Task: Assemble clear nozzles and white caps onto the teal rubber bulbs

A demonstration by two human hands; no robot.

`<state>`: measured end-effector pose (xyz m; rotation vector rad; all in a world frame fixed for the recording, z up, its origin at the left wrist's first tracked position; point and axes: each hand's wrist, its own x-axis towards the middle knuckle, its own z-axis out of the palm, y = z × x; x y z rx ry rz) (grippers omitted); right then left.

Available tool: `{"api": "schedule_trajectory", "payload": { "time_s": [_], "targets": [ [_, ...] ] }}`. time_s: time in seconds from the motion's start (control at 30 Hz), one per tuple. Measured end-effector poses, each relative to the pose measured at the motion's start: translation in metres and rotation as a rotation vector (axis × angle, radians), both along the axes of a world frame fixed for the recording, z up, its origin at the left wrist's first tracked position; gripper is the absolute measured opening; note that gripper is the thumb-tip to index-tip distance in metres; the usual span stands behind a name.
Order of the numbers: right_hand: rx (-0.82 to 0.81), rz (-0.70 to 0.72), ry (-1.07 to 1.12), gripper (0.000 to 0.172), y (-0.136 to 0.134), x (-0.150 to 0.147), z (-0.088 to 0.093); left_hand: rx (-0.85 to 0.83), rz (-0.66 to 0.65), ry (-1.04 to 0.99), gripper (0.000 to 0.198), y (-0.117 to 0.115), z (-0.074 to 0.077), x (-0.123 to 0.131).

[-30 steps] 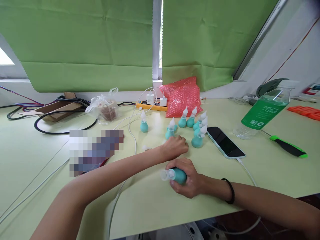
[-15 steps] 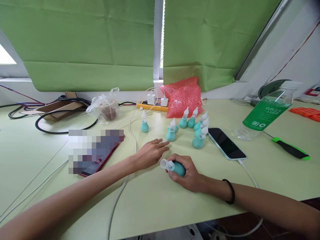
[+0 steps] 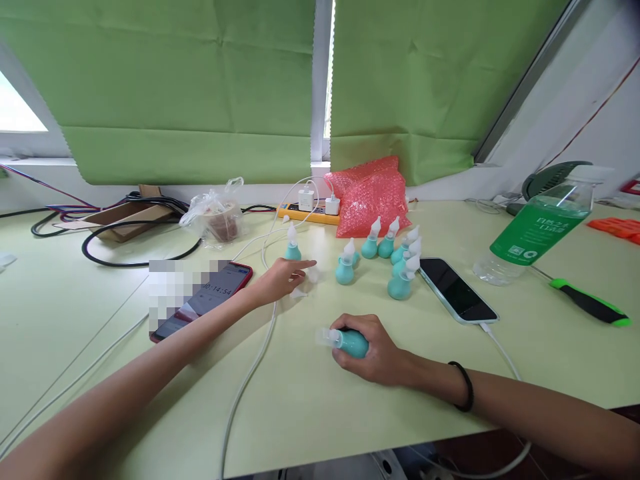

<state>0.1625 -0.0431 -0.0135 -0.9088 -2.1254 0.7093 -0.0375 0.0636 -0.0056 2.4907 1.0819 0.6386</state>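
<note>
My left hand (image 3: 281, 279) is over the table with its index finger stretched to the right. Beside its fingertips are pale translucent bits (image 3: 299, 292), too faint to make out; I cannot tell whether the fingers touch them. Low at the centre, my right hand (image 3: 373, 350) wraps round a teal squeeze-bulb nasal aspirator (image 3: 354, 343), whose clear end points left. One upright aspirator (image 3: 293, 247) stands just behind my left hand. Another (image 3: 345, 267) stands between the hands, farther back, partly hiding a teal piece behind it. Several more aspirators (image 3: 400, 283) with white pointed tips stand to the right.
A phone (image 3: 220, 293) lies partly behind my left forearm, and a charging phone (image 3: 457, 290) at right. Near it are a green-labelled bottle (image 3: 537, 223) and a screwdriver (image 3: 590, 302). Pink bubble wrap (image 3: 373, 203) and a power strip (image 3: 300, 213) lie behind. A white cable (image 3: 250, 373) crosses the table.
My left hand has drawn back to the left, away from my right hand, uncovering pale translucent bits. The aspirator in my right hand has turned slightly, its clear end now pointing more to the left.
</note>
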Motion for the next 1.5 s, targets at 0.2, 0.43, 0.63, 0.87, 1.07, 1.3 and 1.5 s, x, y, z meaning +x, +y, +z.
{"api": "schedule_trajectory", "payload": {
  "time_s": [0.2, 0.43, 0.63, 0.87, 1.07, 1.3, 1.5],
  "targets": [
    [-0.011, -0.01, 0.008, 0.008, 0.001, 0.001, -0.002, 0.153, 0.089, 0.161, 0.034, -0.01, 0.017, -0.002],
    [-0.087, -0.103, 0.065, 0.011, 0.007, 0.002, -0.002, 0.084, 0.044, 0.491, 0.015, -0.034, 0.042, 0.005],
    [-0.061, -0.201, 0.112, 0.013, 0.011, 0.003, -0.003, -0.551, -0.21, -0.282, 0.025, -0.042, 0.061, 0.009],
    [0.023, -0.21, 0.159, 0.017, 0.01, 0.004, -0.006, -0.841, -0.186, -0.463, 0.021, -0.047, 0.054, 0.015],
    [0.042, -0.193, 0.161, 0.017, 0.007, 0.003, -0.006, -0.874, -0.084, -0.494, 0.022, -0.048, 0.046, 0.019],
    [-0.113, -0.172, 0.226, 0.017, 0.005, 0.003, -0.005, -0.858, -0.063, -0.561, 0.025, -0.055, 0.042, 0.025],
    [-0.308, -0.14, 0.342, 0.019, 0.006, 0.003, 0.002, -0.717, 0.018, -0.617, 0.026, -0.06, 0.036, 0.03]
  ]
}}
